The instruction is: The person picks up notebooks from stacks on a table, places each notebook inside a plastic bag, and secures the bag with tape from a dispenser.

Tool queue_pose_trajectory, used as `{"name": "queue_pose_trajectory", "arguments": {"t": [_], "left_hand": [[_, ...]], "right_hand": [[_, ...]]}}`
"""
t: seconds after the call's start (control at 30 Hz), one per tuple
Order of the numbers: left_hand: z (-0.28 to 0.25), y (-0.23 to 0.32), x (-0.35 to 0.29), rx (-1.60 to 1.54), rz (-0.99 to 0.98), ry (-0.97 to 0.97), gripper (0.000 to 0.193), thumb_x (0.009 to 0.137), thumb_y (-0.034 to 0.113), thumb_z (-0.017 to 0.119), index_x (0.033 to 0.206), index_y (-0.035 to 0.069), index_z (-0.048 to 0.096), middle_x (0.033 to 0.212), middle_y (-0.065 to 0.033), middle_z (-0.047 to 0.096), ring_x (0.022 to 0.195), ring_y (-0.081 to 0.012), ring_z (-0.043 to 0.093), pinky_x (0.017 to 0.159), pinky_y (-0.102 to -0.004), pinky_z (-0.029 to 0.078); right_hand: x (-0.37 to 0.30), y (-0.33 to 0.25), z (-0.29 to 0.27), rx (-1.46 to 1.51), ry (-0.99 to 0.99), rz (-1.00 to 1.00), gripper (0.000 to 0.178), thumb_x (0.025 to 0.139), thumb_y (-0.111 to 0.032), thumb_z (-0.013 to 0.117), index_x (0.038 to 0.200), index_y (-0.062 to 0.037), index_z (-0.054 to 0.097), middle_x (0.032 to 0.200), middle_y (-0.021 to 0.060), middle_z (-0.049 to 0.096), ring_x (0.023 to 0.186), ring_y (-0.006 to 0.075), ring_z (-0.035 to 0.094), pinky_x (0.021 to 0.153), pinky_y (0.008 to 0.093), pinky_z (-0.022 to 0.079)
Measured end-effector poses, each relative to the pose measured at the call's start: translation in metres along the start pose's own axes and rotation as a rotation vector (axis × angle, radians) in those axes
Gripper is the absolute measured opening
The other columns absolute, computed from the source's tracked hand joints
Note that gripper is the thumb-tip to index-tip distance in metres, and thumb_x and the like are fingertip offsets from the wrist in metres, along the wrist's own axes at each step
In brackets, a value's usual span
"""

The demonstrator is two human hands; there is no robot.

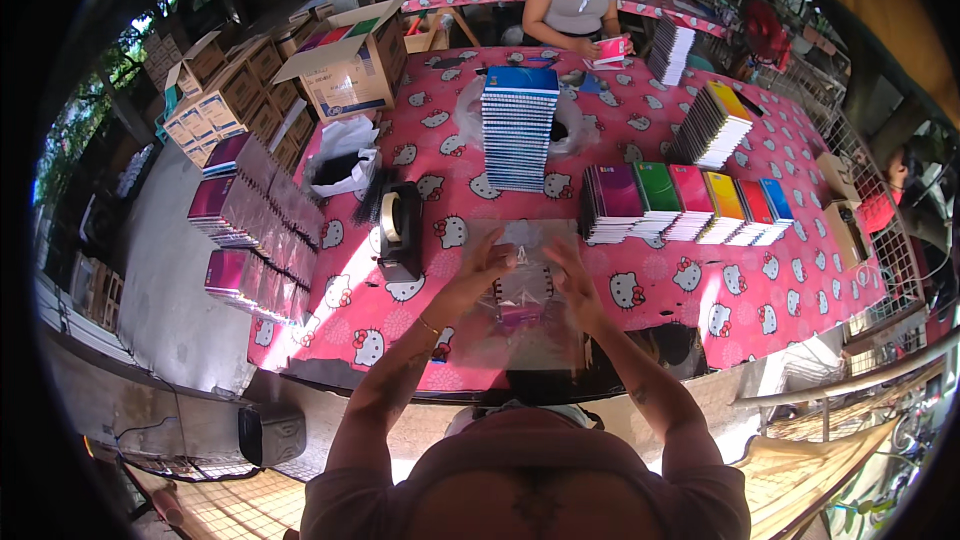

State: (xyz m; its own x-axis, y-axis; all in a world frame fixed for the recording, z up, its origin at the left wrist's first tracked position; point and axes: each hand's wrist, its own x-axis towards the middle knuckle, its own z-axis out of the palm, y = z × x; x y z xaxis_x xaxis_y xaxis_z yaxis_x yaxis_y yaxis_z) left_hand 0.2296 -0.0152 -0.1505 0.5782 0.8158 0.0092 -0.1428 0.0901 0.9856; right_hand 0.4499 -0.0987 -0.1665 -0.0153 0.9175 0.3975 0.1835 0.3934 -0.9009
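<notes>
On the table in front of me lies a clear plastic bag (480,345). In it or under it, a spiral-bound notebook (520,314) shows a purple patch and dark coils along its sides. My left hand (480,273) is at the notebook's left side, fingers spread and slightly bent. Across from it, my right hand (574,285) is on the right side, fingers stretched out and somewhat blurred. Neither hand visibly grips anything; whether the fingertips touch the plastic I cannot tell. A tape dispenser (402,245) with a tan roll stands left of my left hand.
A tall stack of blue notebooks (518,130) rises beyond my hands. Several coloured stacks, including a green one (655,195), stand to the right. Plastic-wrapped purple notebooks (250,210) line the left edge. Behind are an open carton (350,70) and a person (575,0) holding pink notebooks.
</notes>
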Motion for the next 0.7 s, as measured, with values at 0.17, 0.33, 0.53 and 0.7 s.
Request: {"name": "queue_pose_trajectory", "arguments": {"t": [0.17,0.33,0.53,0.7], "left_hand": [[-0.008,-0.001,-0.004,0.127,-0.201,-0.147,0.054,0.092,0.019,0.073,0.139,0.000,0.054,0.122,-0.0089,0.064,0.113,-0.0134,0.057,0.093,-0.0286,0.049],[-0.014,-0.007,-0.023,0.374,0.191,-0.087,0.049,0.092,0.022,0.072,0.134,0.002,0.058,0.128,-0.0096,0.065,0.116,-0.0172,0.059,0.101,-0.0366,0.047],[0.020,0.036,-0.050,1.239,0.638,-0.070,0.050,0.081,0.013,0.077,0.129,0.006,0.063,0.130,-0.0141,0.064,0.124,-0.0345,0.058,0.108,-0.0520,0.040],[0.019,0.032,-0.044,0.911,0.639,-0.130,0.048,0.079,0.012,0.079,0.124,0.004,0.064,0.123,-0.0145,0.065,0.115,-0.0333,0.061,0.104,-0.0487,0.043]], "right_hand": [[0.015,0.016,0.002,0.425,-0.174,0.441,0.052,0.093,-0.023,0.071,0.140,-0.0071,0.054,0.147,0.0100,0.048,0.135,0.0212,0.045,0.107,0.0384,0.040],[0.019,-0.006,0.007,0.093,-0.259,0.199,0.049,0.086,-0.015,0.075,0.132,-0.0072,0.059,0.134,0.0072,0.059,0.122,0.0212,0.056,0.100,0.0370,0.045],[0.012,-0.027,-0.014,-0.524,-0.346,-0.365,0.045,0.074,-0.009,0.078,0.117,-0.0062,0.066,0.119,0.0087,0.062,0.114,0.0288,0.058,0.097,0.0421,0.046],[0.004,-0.030,0.000,-0.564,-0.273,-0.314,0.037,0.074,-0.011,0.078,0.109,-0.0058,0.068,0.110,0.0080,0.061,0.107,0.0291,0.058,0.094,0.0432,0.046]]}}
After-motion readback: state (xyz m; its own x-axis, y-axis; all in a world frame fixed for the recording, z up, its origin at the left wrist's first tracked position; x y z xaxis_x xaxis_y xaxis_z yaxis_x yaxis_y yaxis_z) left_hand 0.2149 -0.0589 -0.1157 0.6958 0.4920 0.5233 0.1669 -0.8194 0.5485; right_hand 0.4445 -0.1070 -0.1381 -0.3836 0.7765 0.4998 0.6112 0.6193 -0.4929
